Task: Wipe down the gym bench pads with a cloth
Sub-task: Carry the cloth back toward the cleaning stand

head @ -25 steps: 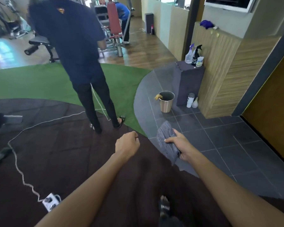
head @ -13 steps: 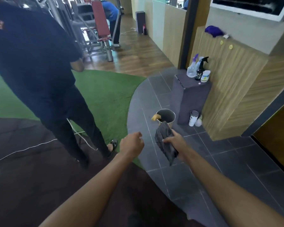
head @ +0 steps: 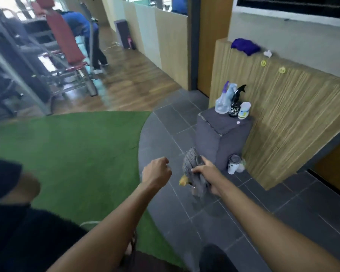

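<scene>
Grey floor tiles [head: 283,222] fill the right side of the head view. A round green mat [head: 77,154] lies on the left, and a brown wood floor [head: 137,83] runs far behind it.

The right hand [head: 206,173] grips a grey cloth [head: 191,160]. Its fingers are curled round the middle of the cloth. One end of the cloth sticks up above the fingers and the other end hangs down below them.

The left hand [head: 156,172] is just beside the cloth, not touching it. Its fingers are balled up in a fist with nothing in them.

A small yellow thing [head: 183,181] peeks out right under the right fingers. It is too blurry to tell what it is.

Just past the right fingers stands a grey box [head: 220,138]. On top of it, at the back, are a clear spray bottle [head: 222,103], a black spray bottle [head: 235,107] and a white bottle [head: 243,110], all close together. A white cup [head: 233,163] sits on the floor by the box, near the right fingers.

Far from both hands, up on the left, is a gym bench with a red pad [head: 65,40]. A person in blue [head: 81,24] bends over beside it. High on a wooden ledge past the box lies a purple rag [head: 244,46].
</scene>
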Tool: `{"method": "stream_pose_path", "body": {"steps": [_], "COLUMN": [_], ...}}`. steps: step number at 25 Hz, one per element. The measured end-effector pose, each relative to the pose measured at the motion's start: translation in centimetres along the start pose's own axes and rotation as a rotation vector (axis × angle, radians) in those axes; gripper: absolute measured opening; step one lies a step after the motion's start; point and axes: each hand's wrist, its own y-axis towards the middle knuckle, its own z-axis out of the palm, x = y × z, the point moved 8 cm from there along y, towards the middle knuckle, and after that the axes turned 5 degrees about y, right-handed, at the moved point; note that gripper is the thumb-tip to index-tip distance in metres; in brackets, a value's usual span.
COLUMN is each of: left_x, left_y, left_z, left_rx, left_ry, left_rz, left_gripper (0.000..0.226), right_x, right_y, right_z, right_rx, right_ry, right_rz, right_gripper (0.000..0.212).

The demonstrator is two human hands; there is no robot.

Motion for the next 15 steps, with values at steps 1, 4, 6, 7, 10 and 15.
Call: {"method": "stream_pose_path", "body": {"steps": [1, 4, 6, 7, 10, 15], "left_x": [-0.8, -3.7, -5.9, -7.2, -11.0, -17.3], "left_y": [3.3, 14.0, 20.8, 24.5, 34.7, 46.3], "left_z": [-0.2, 0.5, 1.5, 1.8, 2.7, 4.3], "left_rx": [0.011, 0.062, 0.102, 0.111, 0.154, 0.263], "left_ry": [0.02, 0.054, 0.095, 0.117, 0.169, 0.232], "left_rz": [0.037, 0.142, 0.201, 0.237, 0.331, 0.507], "left_gripper": [0.036, 0.033, 0.029, 0.026, 0.018, 0.021], "right_x": [1.1, 4.5, 6.1, 7.1, 10.4, 13.3], "right_y": [2.7, 11.2, 17.4, 20.6, 29.1, 37.3], "right_z": [-0.1, -1.6, -3.2, -4.0, -6.6, -10.4], "right_rx": [-0.026, -0.131, -0.185, -0.21, -0.287, -0.469], "right_ry": [0.009, 0.053, 0.075, 0.096, 0.196, 0.302], "right_rz": [-0.006, -0.009, -0.006, -0.011, -0.024, 0.08], "right_gripper": [0.047, 0.055, 0.065, 0.069, 0.064, 0.088]}}
